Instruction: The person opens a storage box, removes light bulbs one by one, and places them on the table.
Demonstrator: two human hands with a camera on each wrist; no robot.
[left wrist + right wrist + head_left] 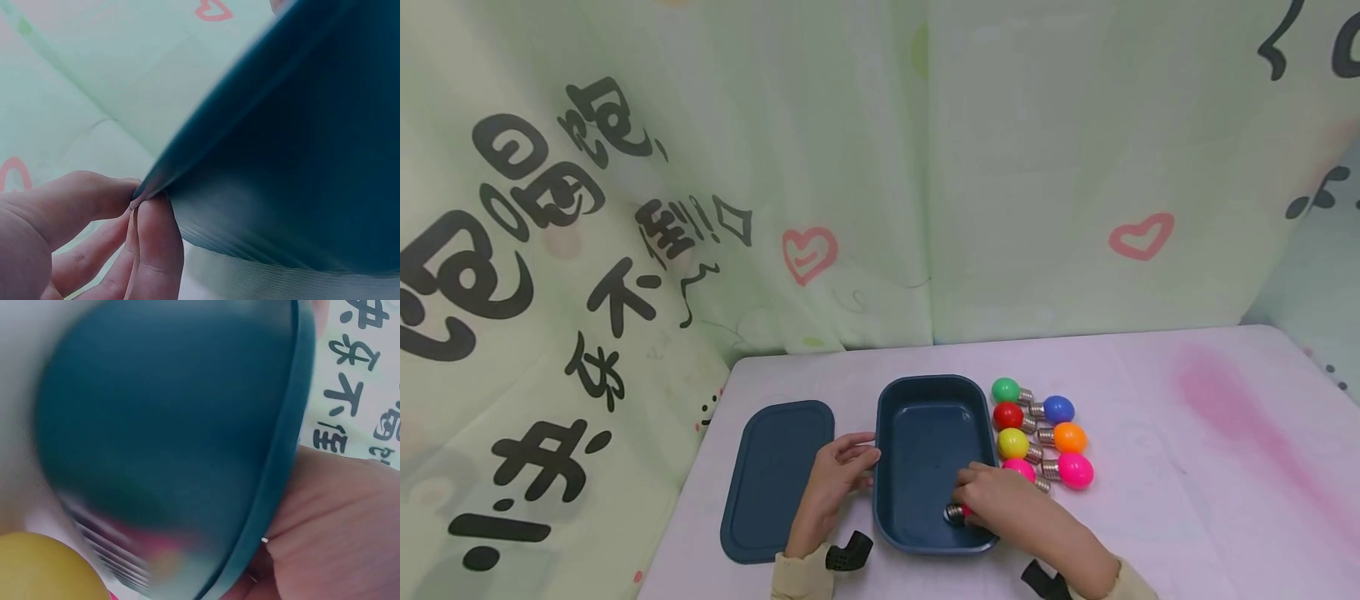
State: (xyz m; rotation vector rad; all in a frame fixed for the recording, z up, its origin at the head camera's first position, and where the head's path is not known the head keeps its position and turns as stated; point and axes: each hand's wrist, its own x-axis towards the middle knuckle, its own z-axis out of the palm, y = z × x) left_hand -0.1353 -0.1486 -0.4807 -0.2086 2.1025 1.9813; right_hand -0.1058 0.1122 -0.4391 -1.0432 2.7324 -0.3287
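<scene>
The dark blue rectangular box (pixel 928 450) stands on the table without its lid. At its left side my left hand (pixel 837 477) pinches the rim between thumb and fingers; the left wrist view shows the grip on the rim (pixel 167 170) close up. My right hand (pixel 1003 498) reaches over the right wall into the box's near end. It holds a small red light bulb (pixel 967 511), its metal screw base pointing left near the box floor. Most of this bulb is hidden under the fingers. In the right wrist view the box wall (pixel 175 425) covers the fingertips.
Right of the box lie colored bulbs in two columns: green (pixel 1004 389), red (pixel 1007 415), yellow (pixel 1013 443) and a partly covered pink one (pixel 1019 468), then blue (pixel 1058 409), orange (pixel 1070 437) and pink (pixel 1077 471). A flat blue lid (pixel 778 475) lies left.
</scene>
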